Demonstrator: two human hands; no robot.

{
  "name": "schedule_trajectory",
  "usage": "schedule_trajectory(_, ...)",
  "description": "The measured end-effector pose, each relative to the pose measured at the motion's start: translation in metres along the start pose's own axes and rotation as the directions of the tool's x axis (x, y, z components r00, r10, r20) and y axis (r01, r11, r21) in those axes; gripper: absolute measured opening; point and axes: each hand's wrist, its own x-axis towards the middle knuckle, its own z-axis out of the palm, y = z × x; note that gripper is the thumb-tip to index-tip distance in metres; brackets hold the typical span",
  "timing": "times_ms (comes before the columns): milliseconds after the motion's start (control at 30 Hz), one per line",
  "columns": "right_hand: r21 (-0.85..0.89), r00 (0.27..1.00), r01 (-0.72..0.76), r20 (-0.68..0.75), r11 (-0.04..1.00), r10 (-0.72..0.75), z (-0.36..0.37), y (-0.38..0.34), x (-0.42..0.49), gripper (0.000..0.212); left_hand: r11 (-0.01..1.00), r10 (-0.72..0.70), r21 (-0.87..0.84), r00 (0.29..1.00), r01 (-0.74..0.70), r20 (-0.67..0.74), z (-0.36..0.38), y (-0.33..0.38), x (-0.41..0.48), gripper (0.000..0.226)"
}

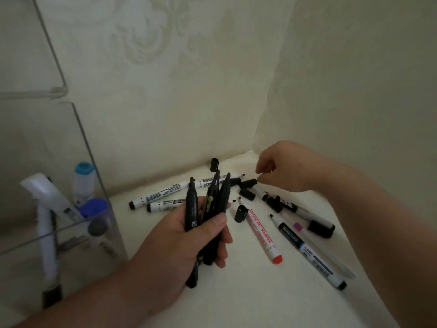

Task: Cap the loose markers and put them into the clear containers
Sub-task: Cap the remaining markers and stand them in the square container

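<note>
Markers [192, 204], black and uncapped, stand tips-up clasped in the left grip [179, 247], seemingly gathered for capping, while the right grip [283, 169] hovers loose and unladen above scattered caps [249, 183] on the surface [236, 299], with the clear container [71, 143] at left.

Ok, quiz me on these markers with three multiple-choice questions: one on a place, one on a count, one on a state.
1. Where does the container stand?
A) left of the left hand
B) right of the right hand
C) between the hands

2. How many markers does the left hand hold?
A) one
B) three
C) six

3. The red-ended marker is:
A) capped
B) uncapped
C) in the container

Answers:
1. A: the container is at the picture's far left, beyond the left hand.
2. B: three black markers stick up from the grip.
3. B: it lies with its tip bare and a loose cap beside it.
</note>
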Motion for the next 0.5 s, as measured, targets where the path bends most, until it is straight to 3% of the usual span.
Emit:
schedule_trajectory(100, -0.010, 0.998, 0.047, 0.044, 0.999, -0.046, 0.009, -0.013, 0.002, 0.009, 1.000, 0.003, 0.002, 1.000, -0.003, 0.007, 0.001, 0.000, 0.000, 0.022)
schedule_trajectory(300, -0.234, 0.980, 0.160, 0.150, 0.959, -0.127, 0.022, -0.039, 0.008, 0.005, 1.000, -0.004, -0.018, 1.000, 0.004, -0.002, 0.002, -0.001, 0.000, 0.028)
schedule_trajectory(400, -0.170, 0.982, 0.159, 0.132, 0.973, -0.137, 0.020, -0.034, 0.004, 0.008, 1.000, -0.001, -0.009, 1.000, 0.001, 0.017, 0.002, -0.001, -0.001, 0.022)
schedule_trajectory(500, 0.120, 0.994, 0.072, -0.095, 0.990, -0.061, 0.000, -0.014, -0.008, 0.012, 1.000, -0.002, 0.007, 0.999, 0.002, 0.039, 0.000, -0.002, 0.000, 0.021)
